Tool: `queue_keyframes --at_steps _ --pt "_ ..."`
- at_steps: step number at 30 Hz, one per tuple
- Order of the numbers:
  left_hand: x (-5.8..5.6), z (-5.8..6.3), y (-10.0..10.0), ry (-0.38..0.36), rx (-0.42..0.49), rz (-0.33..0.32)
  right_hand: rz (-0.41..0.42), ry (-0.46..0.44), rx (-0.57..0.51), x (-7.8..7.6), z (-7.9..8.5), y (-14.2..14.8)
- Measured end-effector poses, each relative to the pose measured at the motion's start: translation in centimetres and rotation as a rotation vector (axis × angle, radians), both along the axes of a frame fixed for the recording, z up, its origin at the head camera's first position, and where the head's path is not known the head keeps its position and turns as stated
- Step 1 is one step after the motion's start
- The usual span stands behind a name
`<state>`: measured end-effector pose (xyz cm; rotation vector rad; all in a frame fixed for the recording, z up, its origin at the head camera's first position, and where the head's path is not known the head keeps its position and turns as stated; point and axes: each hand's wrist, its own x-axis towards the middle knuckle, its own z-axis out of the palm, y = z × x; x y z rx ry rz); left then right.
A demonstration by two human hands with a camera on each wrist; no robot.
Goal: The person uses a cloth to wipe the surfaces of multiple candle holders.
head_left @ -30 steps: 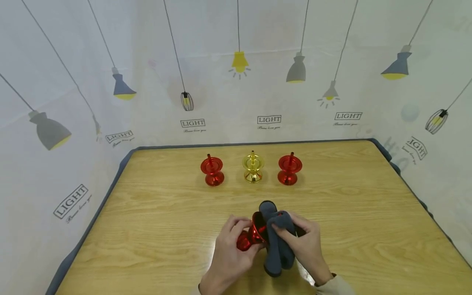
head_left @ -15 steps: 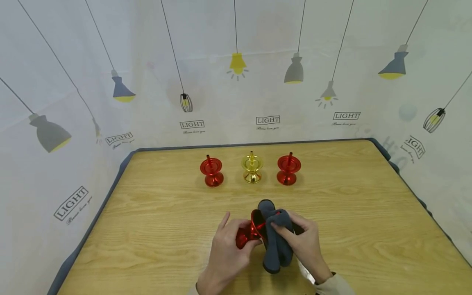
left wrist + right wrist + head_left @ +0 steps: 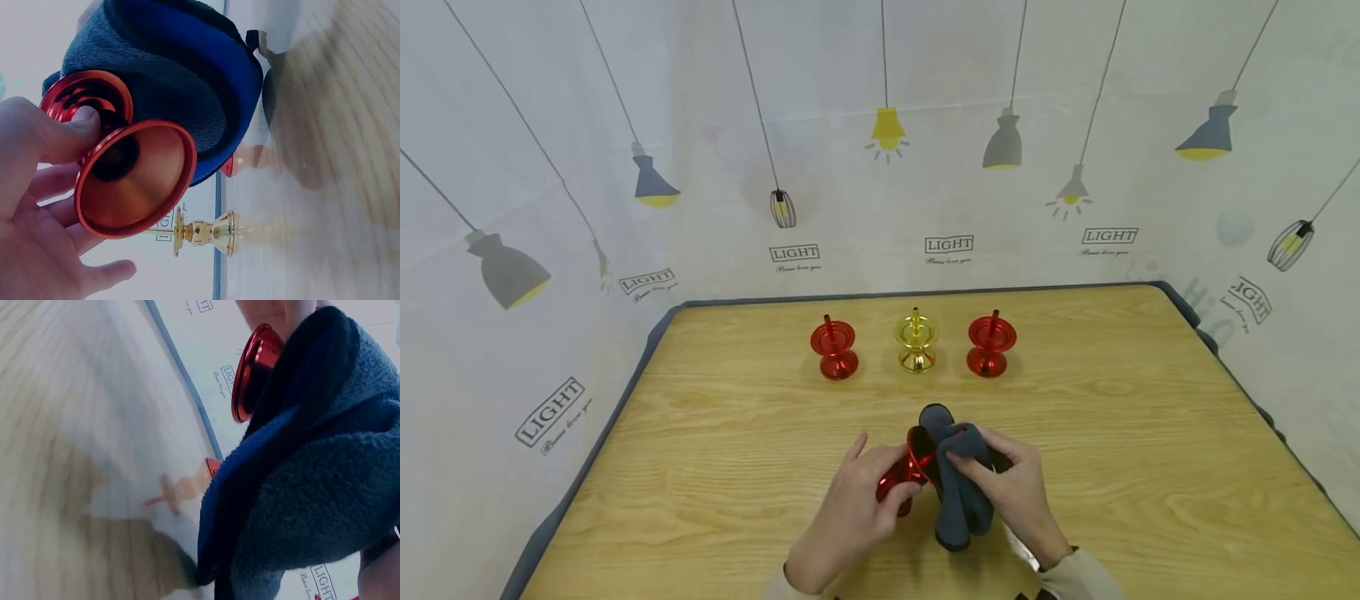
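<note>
My left hand (image 3: 853, 504) grips a shiny red candle holder (image 3: 916, 458) by its waist and base, with the thumb across it and the little finger sticking out. The holder is tipped on its side above the table, dish facing right; its flared hollow base (image 3: 139, 181) faces the camera in the left wrist view. My right hand (image 3: 1021, 496) pinches a folded blue-grey plush cloth (image 3: 961, 492) with dark edging. In the head view the cloth wraps the holder's spike, and a bit of red shows at its fold. The spike's tip is mostly hidden by the cloth.
Towards the back of the wooden table (image 3: 715, 433) stand three upright candle holders in a row: a red one (image 3: 835, 346), a gold one (image 3: 917, 342) and another red one (image 3: 992, 343). A white sheet (image 3: 850, 67) printed with lamps surrounds the table's back and sides.
The left hand has shifted its hold on the red holder, little finger lifting and thumb moving higher, and the holder has turned slightly. The right hand and cloth have drifted a little left.
</note>
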<state>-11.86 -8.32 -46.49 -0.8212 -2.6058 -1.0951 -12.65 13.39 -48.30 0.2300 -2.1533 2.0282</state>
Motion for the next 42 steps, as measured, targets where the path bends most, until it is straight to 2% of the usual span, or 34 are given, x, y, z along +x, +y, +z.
queue_keyframes --at_steps 3,6,12,14,17,25,33,38,42 --pt "-0.1 -0.2 0.1 -0.034 0.038 0.008 0.000 -0.011 -0.016 -0.3 0.2 -0.3" --pt "-0.2 -0.5 0.4 -0.031 0.079 0.052 -0.010 0.002 -0.016 -0.7 0.4 -0.5" --pt "-0.5 -1.1 1.1 0.076 0.143 0.172 -0.037 -0.026 -0.027 -1.0 0.6 -0.9" --pt "-0.5 -1.1 1.2 0.123 0.144 0.185 -0.045 -0.037 -0.036 -1.0 0.5 -0.8" --pt "-0.5 -1.1 1.3 0.129 0.139 0.172 -0.049 -0.041 -0.049 -0.9 0.4 -0.7" --pt "-0.4 -0.5 0.8 0.010 0.132 0.042 0.010 -0.026 -0.081 -0.8 0.0 -0.1" --pt "-0.3 -0.2 0.1 -0.217 0.198 -0.046 0.112 -0.013 -0.072 -0.8 -0.1 0.7" --pt "-0.5 -0.2 -0.3 -0.349 0.234 -0.116 0.122 -0.032 -0.020 -0.8 -0.1 1.1" --pt "-0.6 -0.5 -0.1 -0.398 0.272 -0.167 0.113 -0.003 -0.007 -0.7 -0.1 1.1"
